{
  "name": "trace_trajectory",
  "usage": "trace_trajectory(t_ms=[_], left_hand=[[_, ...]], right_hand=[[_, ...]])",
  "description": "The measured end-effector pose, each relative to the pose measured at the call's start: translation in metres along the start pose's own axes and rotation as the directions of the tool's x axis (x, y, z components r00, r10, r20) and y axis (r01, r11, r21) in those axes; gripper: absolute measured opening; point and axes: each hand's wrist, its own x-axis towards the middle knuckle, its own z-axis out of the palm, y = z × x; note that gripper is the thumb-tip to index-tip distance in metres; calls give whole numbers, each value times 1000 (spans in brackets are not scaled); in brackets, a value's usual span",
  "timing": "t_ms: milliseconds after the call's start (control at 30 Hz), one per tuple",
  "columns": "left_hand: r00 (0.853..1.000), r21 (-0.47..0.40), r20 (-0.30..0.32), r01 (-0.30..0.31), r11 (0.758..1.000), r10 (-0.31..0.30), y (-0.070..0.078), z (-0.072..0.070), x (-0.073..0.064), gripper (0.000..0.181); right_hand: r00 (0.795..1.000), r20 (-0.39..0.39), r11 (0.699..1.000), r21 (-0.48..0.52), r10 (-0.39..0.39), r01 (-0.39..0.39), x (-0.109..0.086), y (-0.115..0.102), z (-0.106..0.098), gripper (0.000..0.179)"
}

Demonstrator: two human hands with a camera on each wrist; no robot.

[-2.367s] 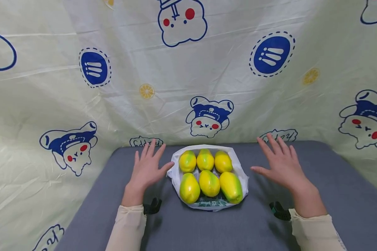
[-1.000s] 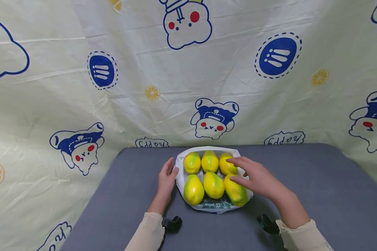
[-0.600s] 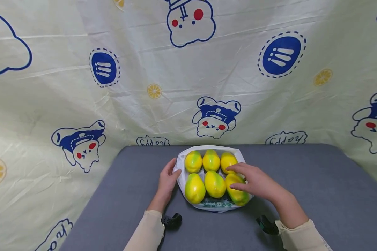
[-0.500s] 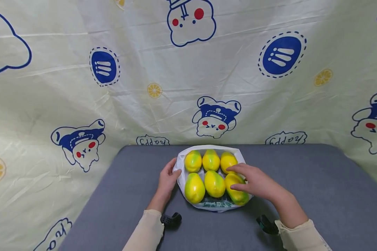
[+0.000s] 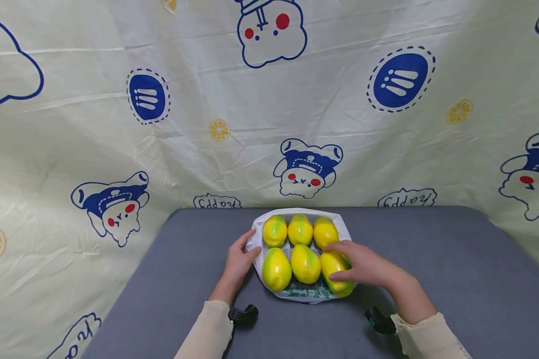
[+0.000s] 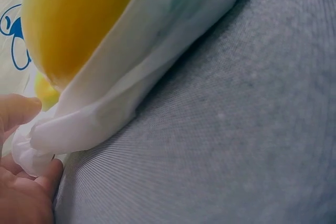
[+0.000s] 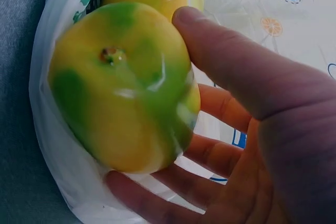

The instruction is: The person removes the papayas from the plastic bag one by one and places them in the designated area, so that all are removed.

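Observation:
Several yellow-green, papaya-like fruits (image 5: 305,264) lie in two rows in a white plastic bag (image 5: 262,219) with its mouth spread wide. My right hand (image 5: 368,264) holds the fruit at the near right (image 5: 334,264), thumb on the near side and fingers round the far side. The right wrist view shows this fruit (image 7: 126,93) with its brown stem end, thumb and fingers around it. At the bag's left edge, my left hand (image 5: 240,259) grips the white plastic. In the left wrist view the bunched bag edge (image 6: 37,148) sits between thumb and fingers.
The bag stands on a grey cloth-covered table (image 5: 197,249), near its back edge. Behind hangs a pale sheet (image 5: 233,169) printed with blue cartoon figures and orange slices. Each wrist carries a black device, such as the left wrist device (image 5: 244,315).
From wide apart above the table, both hands came in to the bag. The left hand took its left edge; the right hand moved down and closed round the near-right fruit.

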Motion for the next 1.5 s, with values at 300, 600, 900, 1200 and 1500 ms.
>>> trace_trajectory(t_ms=[300,600,900,1200,1500], left_hand=[[1000,26,11,-9,1000,8,0,2,0,51],[1000,77,27,-3,997,1,0,0,0,50],[1000,70,22,15,997,-17,1,0,-2,50],[1000,73,26,-18,997,16,1,2,0,50],[1000,68,28,-15,998,13,-1,1,0,50]], right_hand=[[1000,-21,999,33,-16,16,1,-1,6,60],[999,-27,999,48,24,-23,2,-6,8,54],[998,-55,998,49,-33,36,-3,-7,-1,54],[983,-178,995,82,-45,60,-15,-4,-21,58],[932,-363,990,129,-3,53,-22,12,-37,63]])
